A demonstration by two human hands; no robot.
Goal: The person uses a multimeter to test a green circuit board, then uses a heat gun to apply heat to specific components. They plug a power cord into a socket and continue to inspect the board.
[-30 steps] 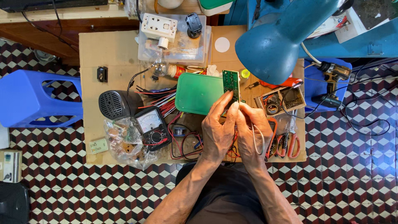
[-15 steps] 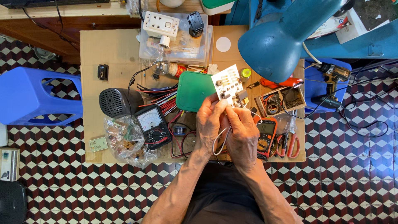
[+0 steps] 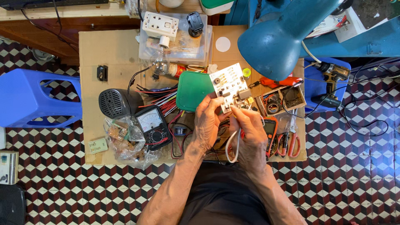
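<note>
A small white circuit board [image 3: 228,85] with several components on its face is held up over the cardboard-covered table [image 3: 116,54]. My left hand [image 3: 208,121] grips the board by its lower left edge. At the board's lower right edge, my right hand [image 3: 250,131] pinches it with the fingertips. A white wire loop [image 3: 232,146] hangs down between my two hands. A green lid-like tray [image 3: 192,91] lies just left of the board.
An analog multimeter [image 3: 152,126], a black round speaker [image 3: 116,102], a plastic bag of parts [image 3: 125,139], an orange digital meter [image 3: 271,129], red-handled pliers [image 3: 291,143] and a clear box with a socket [image 3: 175,35] crowd the table. A blue lamp shade [image 3: 277,39] overhangs it; a blue stool [image 3: 35,98] stands at the left.
The board was edge-on with its green side showing; it has been turned so its white component face points up. My right hand has shifted to the board's lower right edge.
</note>
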